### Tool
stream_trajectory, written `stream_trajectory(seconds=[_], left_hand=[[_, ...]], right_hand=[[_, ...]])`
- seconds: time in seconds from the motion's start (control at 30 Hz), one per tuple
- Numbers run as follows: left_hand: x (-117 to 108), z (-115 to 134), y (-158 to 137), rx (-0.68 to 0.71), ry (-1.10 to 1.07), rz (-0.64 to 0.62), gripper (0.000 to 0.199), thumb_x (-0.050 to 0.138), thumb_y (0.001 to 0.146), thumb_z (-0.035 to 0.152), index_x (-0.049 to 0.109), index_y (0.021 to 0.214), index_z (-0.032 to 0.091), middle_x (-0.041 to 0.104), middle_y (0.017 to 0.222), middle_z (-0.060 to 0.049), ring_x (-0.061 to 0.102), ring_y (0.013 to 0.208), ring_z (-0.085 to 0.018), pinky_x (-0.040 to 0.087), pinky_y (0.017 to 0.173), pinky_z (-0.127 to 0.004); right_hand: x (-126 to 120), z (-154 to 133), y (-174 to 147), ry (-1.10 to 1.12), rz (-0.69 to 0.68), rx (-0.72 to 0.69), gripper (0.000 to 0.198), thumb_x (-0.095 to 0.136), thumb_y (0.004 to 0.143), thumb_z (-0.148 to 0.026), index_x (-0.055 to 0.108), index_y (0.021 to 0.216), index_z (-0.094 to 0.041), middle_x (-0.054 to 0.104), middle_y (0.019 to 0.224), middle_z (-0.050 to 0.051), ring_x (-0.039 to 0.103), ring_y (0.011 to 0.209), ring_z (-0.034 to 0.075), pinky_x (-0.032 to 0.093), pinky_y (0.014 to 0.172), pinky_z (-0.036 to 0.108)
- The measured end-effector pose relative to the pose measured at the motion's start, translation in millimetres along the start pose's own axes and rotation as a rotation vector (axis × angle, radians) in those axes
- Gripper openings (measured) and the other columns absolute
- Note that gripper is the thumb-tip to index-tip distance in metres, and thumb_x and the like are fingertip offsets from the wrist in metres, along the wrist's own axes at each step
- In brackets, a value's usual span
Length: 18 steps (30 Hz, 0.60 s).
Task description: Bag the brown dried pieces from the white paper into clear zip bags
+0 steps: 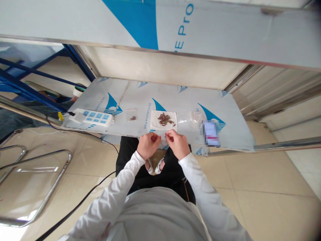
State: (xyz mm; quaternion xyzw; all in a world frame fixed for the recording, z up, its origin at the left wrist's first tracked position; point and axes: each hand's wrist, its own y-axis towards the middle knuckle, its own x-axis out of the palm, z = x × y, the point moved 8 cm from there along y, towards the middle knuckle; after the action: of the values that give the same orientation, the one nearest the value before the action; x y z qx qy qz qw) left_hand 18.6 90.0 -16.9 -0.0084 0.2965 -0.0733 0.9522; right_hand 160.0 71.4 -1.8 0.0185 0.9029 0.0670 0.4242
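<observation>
At the table's front edge, my left hand [149, 144] is closed in a pinch, fingertips pointing inward. Facing it, a small gap away, my right hand [177, 143] pinches in the same way. What the fingertips hold is too small to make out; a faint clear film may span the gap. Just beyond them lies a white sheet [154, 117] bearing a pile of small brown screw-like pieces [165, 119]. Left of it is a small clear bag [132, 114] with several similar brown pieces inside. To the right lie clear plastic bags [191, 118], overlapping one another.
A white power strip [94, 117] with a plugged-in adapter lies on the left of the film-covered table [175, 97]. A blurred-out phone-like device [211, 133] is near the right front edge. A metal-framed chair [57, 157] stands on the left; a black cable [82, 201] crosses the floor side.
</observation>
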Motion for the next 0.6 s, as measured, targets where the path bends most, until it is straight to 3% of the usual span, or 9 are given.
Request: stream_trajectory(seconds=[0.17, 0.3, 0.43, 0.53, 0.6], left_hand=[[-3, 2, -3, 0.011, 0.042, 0.002, 0.018, 0.060, 0.075, 0.033, 0.064, 0.066, 0.018, 0.070, 0.063, -0.004, 0.065, 0.058, -0.017, 0.047, 0.061, -0.028], [3, 9, -4, 0.031, 0.044, -0.015, 0.017, 0.060, 0.076, 0.032, 0.064, 0.067, 0.018, 0.069, 0.063, -0.003, 0.065, 0.058, -0.017, 0.047, 0.061, -0.028], [4, 15, -5, 0.078, 0.092, -0.027, 0.015, 0.058, 0.078, 0.030, 0.064, 0.069, 0.019, 0.069, 0.065, -0.003, 0.065, 0.061, -0.017, 0.048, 0.063, -0.029], [1, 27, -7, 0.287, 0.129, -0.055, 0.013, 0.057, 0.080, 0.029, 0.064, 0.079, 0.018, 0.070, 0.075, -0.005, 0.066, 0.073, -0.020, 0.049, 0.072, -0.032], [0, 37, -9, 0.486, 0.172, -0.054, 0.031, 0.064, 0.077, 0.036, 0.062, 0.101, 0.017, 0.069, 0.099, -0.010, 0.064, 0.097, -0.025, 0.047, 0.087, -0.038]], right_hand=[[-7, 9, -5, 0.153, -0.053, -0.015, 0.015, 0.052, 0.083, -0.014, 0.060, 0.094, -0.022, 0.073, 0.075, 0.000, 0.069, 0.066, 0.017, 0.050, 0.065, 0.025], [-7, -2, -5, 0.018, -0.083, -0.117, 0.023, 0.050, 0.080, -0.007, 0.068, 0.083, -0.022, 0.072, 0.082, 0.004, 0.068, 0.077, 0.018, 0.050, 0.073, 0.027], [-3, -2, 1, -0.008, -0.069, -0.097, 0.021, 0.063, 0.075, -0.011, 0.072, 0.093, -0.019, 0.073, 0.085, 0.006, 0.068, 0.074, 0.018, 0.051, 0.074, 0.029], [1, 5, 7, 0.067, -0.092, -0.065, 0.024, 0.068, 0.072, -0.013, 0.071, 0.095, -0.017, 0.073, 0.083, 0.006, 0.068, 0.071, 0.018, 0.054, 0.072, 0.029], [1, 13, 10, 0.163, -0.116, -0.026, 0.027, 0.064, 0.074, -0.011, 0.071, 0.099, -0.016, 0.074, 0.085, 0.006, 0.069, 0.070, 0.018, 0.055, 0.072, 0.029]])
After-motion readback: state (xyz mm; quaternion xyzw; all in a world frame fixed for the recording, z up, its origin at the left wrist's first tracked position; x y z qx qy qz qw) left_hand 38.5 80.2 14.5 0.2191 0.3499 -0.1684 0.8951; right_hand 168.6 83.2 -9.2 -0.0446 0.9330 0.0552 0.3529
